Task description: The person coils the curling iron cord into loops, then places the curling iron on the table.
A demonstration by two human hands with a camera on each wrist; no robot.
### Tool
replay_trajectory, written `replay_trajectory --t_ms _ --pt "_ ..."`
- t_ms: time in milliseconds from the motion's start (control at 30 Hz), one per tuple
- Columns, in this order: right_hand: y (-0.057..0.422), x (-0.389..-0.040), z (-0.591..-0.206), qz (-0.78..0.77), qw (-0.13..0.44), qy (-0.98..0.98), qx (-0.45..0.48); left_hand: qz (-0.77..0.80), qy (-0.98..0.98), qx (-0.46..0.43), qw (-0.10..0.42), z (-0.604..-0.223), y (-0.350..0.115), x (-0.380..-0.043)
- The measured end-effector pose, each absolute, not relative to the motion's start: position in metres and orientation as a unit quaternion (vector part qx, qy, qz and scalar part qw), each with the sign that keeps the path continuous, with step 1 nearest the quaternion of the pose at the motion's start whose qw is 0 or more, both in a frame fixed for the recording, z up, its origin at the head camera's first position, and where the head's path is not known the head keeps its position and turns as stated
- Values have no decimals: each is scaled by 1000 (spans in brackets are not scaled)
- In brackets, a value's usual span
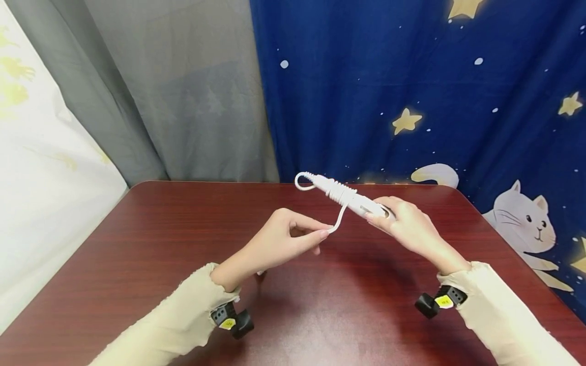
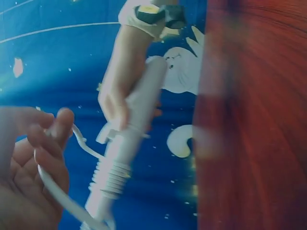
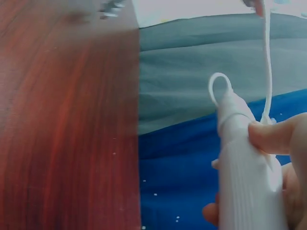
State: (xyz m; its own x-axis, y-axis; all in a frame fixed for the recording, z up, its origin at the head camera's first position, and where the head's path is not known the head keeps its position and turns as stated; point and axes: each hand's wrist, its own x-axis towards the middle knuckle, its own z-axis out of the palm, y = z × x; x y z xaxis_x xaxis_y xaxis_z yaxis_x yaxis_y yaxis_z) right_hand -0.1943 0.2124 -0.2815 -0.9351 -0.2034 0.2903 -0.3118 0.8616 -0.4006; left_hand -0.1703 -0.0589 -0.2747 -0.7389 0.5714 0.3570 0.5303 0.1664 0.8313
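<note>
My right hand (image 1: 407, 223) grips a white hair styling iron (image 1: 363, 206) by its body, holding it tilted above the table. Several turns of white cord (image 1: 341, 193) wrap the iron's far end, and a small loop sticks out past the tip. Between thumb and fingertips, my left hand (image 1: 286, 236) pinches the cord's free stretch, which runs up to the windings. In the left wrist view, the iron (image 2: 122, 148) is blurred and the cord curves past the left fingers. The right wrist view has the thumb lying along the iron (image 3: 249, 182), with the cord (image 3: 267, 62) pulled away from it.
Both hands are over a reddish-brown table (image 1: 183, 218) with rounded far corners. Behind it hang a grey curtain (image 1: 192, 101) and a blue curtain (image 1: 339, 101) with stars and a cat. White cloth (image 1: 46, 178) hangs at the left. Each wrist carries a small black camera.
</note>
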Motion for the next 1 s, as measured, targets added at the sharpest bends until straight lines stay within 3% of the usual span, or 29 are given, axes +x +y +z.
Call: replay_trajectory --t_ms 433,667,833,1000 --pt "239 -193 -250 359 279 -881 126 579 720 374 80 -320 -66 -176" --pt "256 -191 -248 368 266 -884 114 548 747 372 56 -338 -75 -191" --pt "251 -184 -249 384 253 -877 138 518 770 366 64 -350 -78 -207" --pt "241 -173 -248 373 253 -878 162 481 796 367 41 -358 -85 -221"
